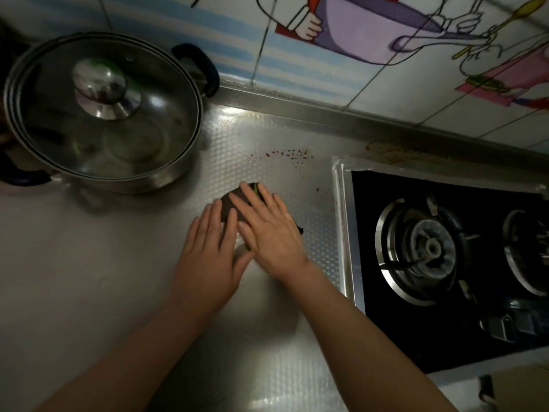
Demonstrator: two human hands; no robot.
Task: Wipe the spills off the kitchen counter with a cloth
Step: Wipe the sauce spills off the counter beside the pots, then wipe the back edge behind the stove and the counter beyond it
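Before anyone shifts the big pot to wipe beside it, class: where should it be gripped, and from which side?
Grip the pot by its two black side handles: one at the back right by the wall, one at the front left. Come in from those two sides, one hand each. The knobbed glass lid sits loose-looking on top, so lifting by the knob would probably raise only the lid.

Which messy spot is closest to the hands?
The small brown specks beside the stove's left edge, just right of the right hand on the cloth. The red splatter and the brown smear lie farther back.
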